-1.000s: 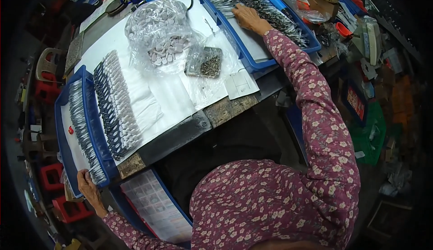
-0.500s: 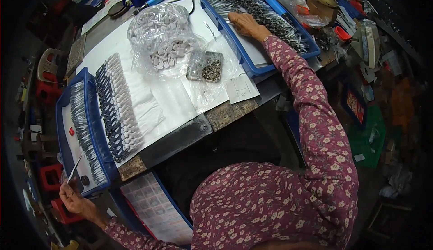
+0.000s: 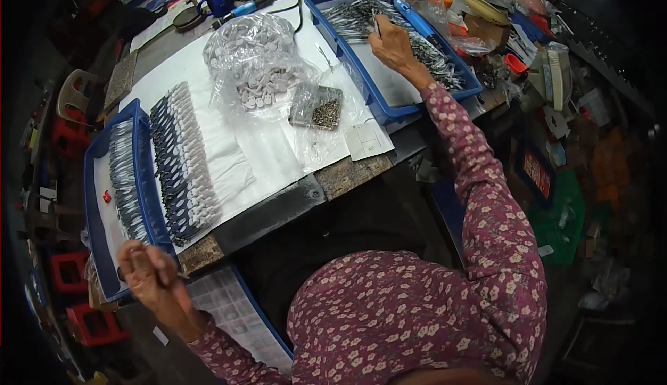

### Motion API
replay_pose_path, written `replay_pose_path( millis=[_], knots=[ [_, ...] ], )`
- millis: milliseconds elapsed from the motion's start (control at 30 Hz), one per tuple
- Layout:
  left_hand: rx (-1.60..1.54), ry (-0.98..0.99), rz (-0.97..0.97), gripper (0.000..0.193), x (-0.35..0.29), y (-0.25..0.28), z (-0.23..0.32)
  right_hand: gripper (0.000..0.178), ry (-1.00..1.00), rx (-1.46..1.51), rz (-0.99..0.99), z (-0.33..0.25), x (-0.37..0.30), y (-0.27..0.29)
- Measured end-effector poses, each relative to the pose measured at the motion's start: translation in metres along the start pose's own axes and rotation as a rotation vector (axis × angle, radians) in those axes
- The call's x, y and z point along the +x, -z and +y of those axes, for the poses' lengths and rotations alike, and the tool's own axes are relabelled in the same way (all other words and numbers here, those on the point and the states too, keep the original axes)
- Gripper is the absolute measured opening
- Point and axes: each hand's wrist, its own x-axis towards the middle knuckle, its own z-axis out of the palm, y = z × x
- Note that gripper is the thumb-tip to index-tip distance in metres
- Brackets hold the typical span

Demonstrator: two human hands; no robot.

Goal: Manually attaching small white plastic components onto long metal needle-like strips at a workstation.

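While the right hand (image 3: 393, 46) reaches far out to one o'clock, its fingers are pinched on a thin dark metal piece (image 3: 376, 23) lifted just above the heap of similar grey metal pieces (image 3: 431, 55) in the blue tray (image 3: 361, 89) there. At eight o'clock the left hand (image 3: 149, 274) is curled shut near the near corner of a second blue tray (image 3: 94, 232); a fine, thin item seems to stick out of it, but it is too blurred to tell what it grips.

Packages lie between the trays on a white sheet (image 3: 271, 156). A bulging clear plastic bag (image 3: 253, 65) of small pale parts sits at twelve o'clock, and just to its right a flatter clear pouch (image 3: 317, 107) holds small dark, brassy bits. A white square card (image 3: 368, 140) lies at the sheet's near edge. A red sign with pale characters (image 3: 536, 174) hangs below the bench at three o'clock.

Rows of slim tools with dark shafts and white ends (image 3: 182, 166) lie side by side at ten o'clock, and a row of grey ones (image 3: 125, 183) fills the left tray. A clear compartment box (image 3: 222, 308) at seven o'clock is partly covered by the floral sleeve (image 3: 479, 197), and its contents cannot be made out.
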Motion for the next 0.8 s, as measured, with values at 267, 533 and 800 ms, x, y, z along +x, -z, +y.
replay_pose_path(
  millis=[267,533,800],
  knots=[
    [-0.103,0.319,-0.146,0.018,-0.037,-0.08,-0.044,0.021,-0.147,0.905,-0.632,-0.116,-0.06,0.059],
    [-0.177,0.439,-0.183,0.011,-0.039,-0.126,-0.083,0.01,-0.361,1.336,-0.863,-0.162,-0.117,0.066],
    [0.023,0.52,-0.095,0.012,-0.029,-0.121,-0.117,0.011,-0.366,1.229,-0.705,-0.174,-0.153,0.035]
  ],
)
